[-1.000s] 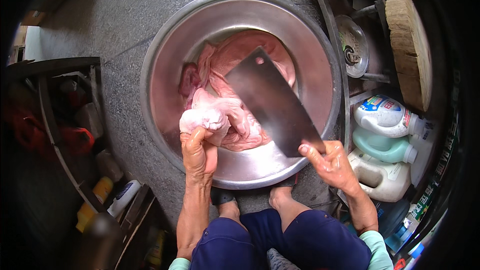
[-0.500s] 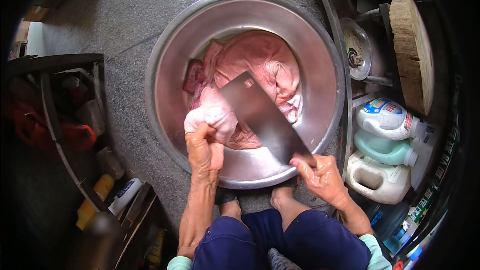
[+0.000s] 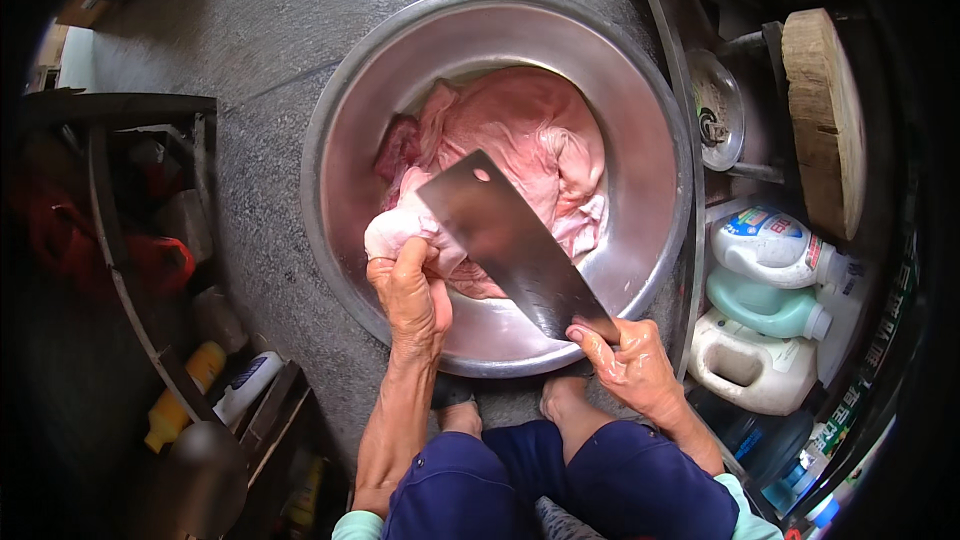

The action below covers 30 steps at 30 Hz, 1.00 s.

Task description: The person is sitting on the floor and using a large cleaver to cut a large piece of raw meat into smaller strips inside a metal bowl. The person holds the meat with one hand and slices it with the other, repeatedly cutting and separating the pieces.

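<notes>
A large piece of pale pink raw meat (image 3: 500, 130), soft and folded like offal, lies in a wide round metal basin (image 3: 340, 130). A darker red part shows at its left side. My left hand (image 3: 408, 295) pinches a whitish bunched end of the meat between thumb and fingers over the basin's near left. In my right hand (image 3: 635, 365) is a cleaver (image 3: 520, 250), gripped at its near right end. Its broad blade slants up and left across the meat, with a hole near the far corner. The blade's tip end lies close beside the pinched part.
The basin stands on a grey concrete floor (image 3: 270, 30) before my feet. To the right, a rack holds plastic jugs (image 3: 770, 300), a round wooden chopping block (image 3: 820, 120) and a clear dish (image 3: 715, 110). A dark shelf frame (image 3: 110, 200) with bottles stands on the left.
The cleaver has moved a little left and toward me, so its far end is nearer my left hand. Both hands keep their grip. The whole view has shifted slightly.
</notes>
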{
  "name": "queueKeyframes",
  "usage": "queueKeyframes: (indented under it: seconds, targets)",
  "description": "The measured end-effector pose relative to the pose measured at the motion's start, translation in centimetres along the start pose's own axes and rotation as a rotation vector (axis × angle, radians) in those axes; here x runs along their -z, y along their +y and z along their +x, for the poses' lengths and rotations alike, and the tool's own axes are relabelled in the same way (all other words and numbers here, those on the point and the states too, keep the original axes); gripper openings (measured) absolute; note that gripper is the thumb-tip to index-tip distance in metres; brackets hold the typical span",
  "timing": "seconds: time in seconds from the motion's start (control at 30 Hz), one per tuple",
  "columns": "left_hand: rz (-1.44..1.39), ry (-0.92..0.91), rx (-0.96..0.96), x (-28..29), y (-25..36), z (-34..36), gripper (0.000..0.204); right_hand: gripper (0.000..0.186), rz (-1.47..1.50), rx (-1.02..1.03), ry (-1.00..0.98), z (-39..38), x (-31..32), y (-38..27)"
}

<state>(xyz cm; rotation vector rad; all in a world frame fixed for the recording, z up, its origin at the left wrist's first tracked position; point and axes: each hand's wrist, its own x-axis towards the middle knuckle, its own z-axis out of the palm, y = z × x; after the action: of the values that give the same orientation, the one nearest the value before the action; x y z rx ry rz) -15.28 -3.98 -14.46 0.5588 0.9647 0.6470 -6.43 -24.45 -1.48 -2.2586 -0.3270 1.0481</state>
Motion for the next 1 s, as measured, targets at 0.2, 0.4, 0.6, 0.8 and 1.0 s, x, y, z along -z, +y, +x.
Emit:
queueKeyframes:
  seconds: [0.2, 0.4, 0.6, 0.8, 1.0]
  targets:
    - [0.02, -0.089, 0.049, 0.2, 1.5, 0.3, 0.018, 0.027, 0.048, -0.197, -0.002, 0.4, 2.3, 1.9]
    - [0.142, -0.26, 0.111, 1.6, 1.1, 1.1, 0.026, 0.017, 0.109, 0.041, -0.166, 0.3, 2.1, -0.6]
    - [-0.21, -0.367, 0.228, 2.9, 0.3, 1.3, 0.037, 0.018, 0.119, 0.039, -0.259, 0.6, 1.9, 1.0]
    - [-0.405, -0.42, 0.217, 4.0, 0.9, 1.9, 0.034, 0.027, 0.126, -0.196, -0.107, 1.4, 1.7, 3.2]
    - [-0.364, -0.378, 0.242, 1.9, 1.6, 1.7, 0.028, 0.025, 0.27, -0.097, -0.252, 0.7, 2.5, -0.5]
